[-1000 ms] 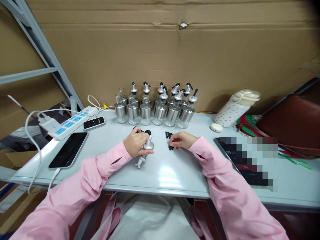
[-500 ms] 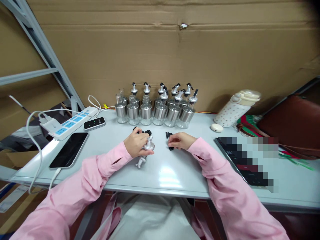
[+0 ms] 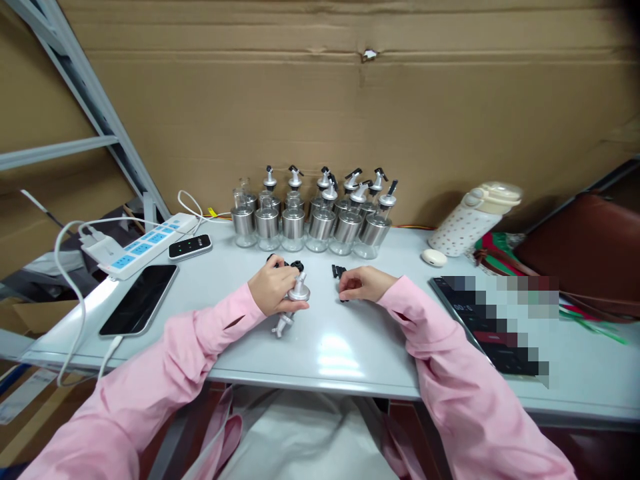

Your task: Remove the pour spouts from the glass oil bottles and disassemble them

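Note:
Over the table, my left hand (image 3: 273, 288) is closed around a silver pourer spout (image 3: 299, 288), which shows between its fingers and thumb. A second silver spout (image 3: 283, 325) lies just below that hand, and black plastic parts (image 3: 297, 266) show at its fingertips. My right hand (image 3: 369, 285) is low over the tabletop with its fingers curled together. A bit of black shows under its fingertips; what they grip is mostly hidden. Beside them lie small black pieces (image 3: 338, 271). Behind both hands stand glass bottles with steel bands (image 3: 293, 223), several topped with silver spouts and black levers (image 3: 352, 177).
To the left are a power strip (image 3: 150, 243), a small black device (image 3: 190, 247) and a phone (image 3: 140, 300) with white cables. On the right are a patterned bottle (image 3: 470, 217), a round cream case (image 3: 433, 258), a tablet-like screen (image 3: 480, 320) and a brown bag (image 3: 585, 247). Cardboard (image 3: 320, 113) rises behind.
My right hand's fingers have curled in and shifted slightly, covering more of the black piece beneath them. My left hand stays in place with the spout.

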Motion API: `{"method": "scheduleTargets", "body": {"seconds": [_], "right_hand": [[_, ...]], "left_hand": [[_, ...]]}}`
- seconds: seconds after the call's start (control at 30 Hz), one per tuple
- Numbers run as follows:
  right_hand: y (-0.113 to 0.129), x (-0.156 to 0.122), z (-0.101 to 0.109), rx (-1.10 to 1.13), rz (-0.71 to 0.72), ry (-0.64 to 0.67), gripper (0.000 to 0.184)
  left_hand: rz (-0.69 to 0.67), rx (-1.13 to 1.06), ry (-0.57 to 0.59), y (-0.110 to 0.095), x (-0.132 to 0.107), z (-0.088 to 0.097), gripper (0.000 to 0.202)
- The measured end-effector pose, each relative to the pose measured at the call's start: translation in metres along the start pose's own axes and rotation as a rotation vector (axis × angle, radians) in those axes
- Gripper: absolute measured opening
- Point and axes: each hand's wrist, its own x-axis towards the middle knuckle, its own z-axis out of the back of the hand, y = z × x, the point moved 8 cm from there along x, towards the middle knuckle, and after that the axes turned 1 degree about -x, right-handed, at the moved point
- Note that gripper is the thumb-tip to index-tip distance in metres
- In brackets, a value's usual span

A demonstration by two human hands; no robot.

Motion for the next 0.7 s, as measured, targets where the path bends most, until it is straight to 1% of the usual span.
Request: {"method": "scheduleTargets", "body": {"seconds": [0.13,0.23,0.43,0.7], "right_hand": [[-0.005,0.0,-0.001,0.067,-0.029,0.033,0.04],[-0.009,0.0,-0.001,0.116,-0.047,0.048,0.042],[-0.013,-0.001,0.002,0.134,-0.062,0.033,0.043],[-0.017,-0.004,-0.001,0.14,-0.125,0.072,0.044]], "left_hand": [[0.004,0.011,0.01,0.001,-0.001,-0.001,0.059],[0.005,0.025,0.021,0.001,-0.001,-0.002,0.06],[-0.001,0.01,0.003,0.0,-0.001,-0.001,0.058],[0.004,0.02,0.006,0.001,-0.001,-0.001,0.058]]}}
